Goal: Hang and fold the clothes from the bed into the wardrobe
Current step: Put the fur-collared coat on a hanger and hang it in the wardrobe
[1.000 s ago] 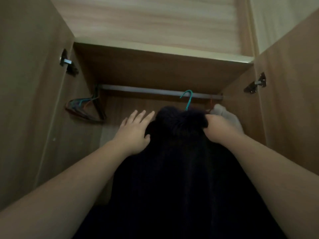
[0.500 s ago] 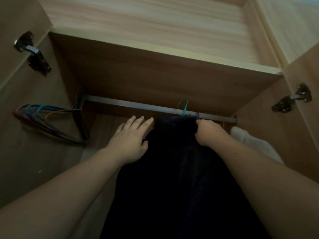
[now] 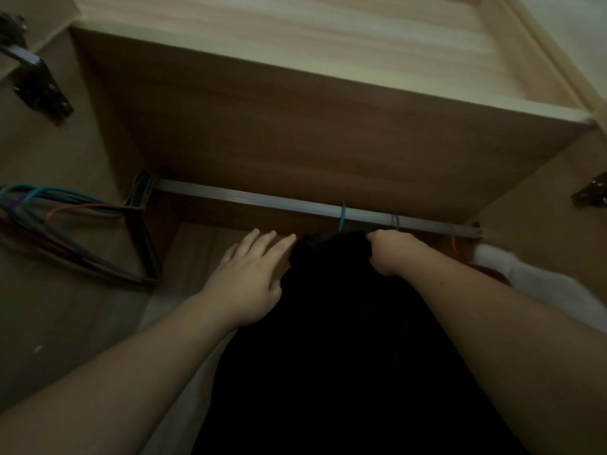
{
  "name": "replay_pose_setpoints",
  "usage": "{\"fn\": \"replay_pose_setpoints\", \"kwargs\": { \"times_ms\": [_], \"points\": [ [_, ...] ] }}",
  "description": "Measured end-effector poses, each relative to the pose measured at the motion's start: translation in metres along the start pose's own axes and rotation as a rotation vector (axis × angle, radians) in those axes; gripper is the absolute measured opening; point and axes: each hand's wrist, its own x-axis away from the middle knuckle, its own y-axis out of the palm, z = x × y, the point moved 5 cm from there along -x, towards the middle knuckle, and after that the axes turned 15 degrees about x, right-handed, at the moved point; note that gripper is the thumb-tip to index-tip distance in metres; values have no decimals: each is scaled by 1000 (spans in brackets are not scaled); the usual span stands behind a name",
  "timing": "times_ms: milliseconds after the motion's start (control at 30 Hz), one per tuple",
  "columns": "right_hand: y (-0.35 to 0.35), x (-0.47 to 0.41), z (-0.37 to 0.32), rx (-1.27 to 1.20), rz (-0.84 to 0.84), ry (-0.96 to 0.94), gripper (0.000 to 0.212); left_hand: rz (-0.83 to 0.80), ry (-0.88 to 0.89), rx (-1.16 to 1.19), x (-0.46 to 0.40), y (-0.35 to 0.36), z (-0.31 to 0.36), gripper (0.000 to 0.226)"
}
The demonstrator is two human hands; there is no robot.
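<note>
A dark garment hangs inside the wardrobe on a teal hanger whose hook sits over the metal rail. My left hand lies flat with fingers spread against the garment's left shoulder. My right hand is closed on the garment's right shoulder just below the rail. A white garment hangs at the far right, partly hidden by my right arm.
A bunch of several empty coloured hangers hangs at the rail's left end. A shelf board runs just above the rail. Door hinges sit on the left and right wardrobe sides.
The teal hook has gone from below the rail to over it. Both hands rose with the dark garment toward the rail, and the view tilted upward.
</note>
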Motion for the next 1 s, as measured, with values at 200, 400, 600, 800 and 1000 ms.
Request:
{"fn": "replay_pose_setpoints", "kwargs": {
  "times_ms": [200, 400, 600, 800, 1000],
  "points": [
    [-15, 8, -4, 118, -67, -56, 59, -17, 39, 44, 4, 4, -5, 76],
    [-12, 25, -2, 53, 31, -25, 66, -79, 3, 112, 16, 19, -2, 74],
    [-7, 60, 5, 63, 180, 91, 68, -59, 38, 171, 23, 40, 1, 74],
    [18, 102, 1, 95, 203, 116, 77, -61, 77, 249, 37, 67, 11, 69],
    [52, 163, -6, 202, 212, 44, 77, -105, 126, 368, 66, 86, 50, 74]
  ]
}}
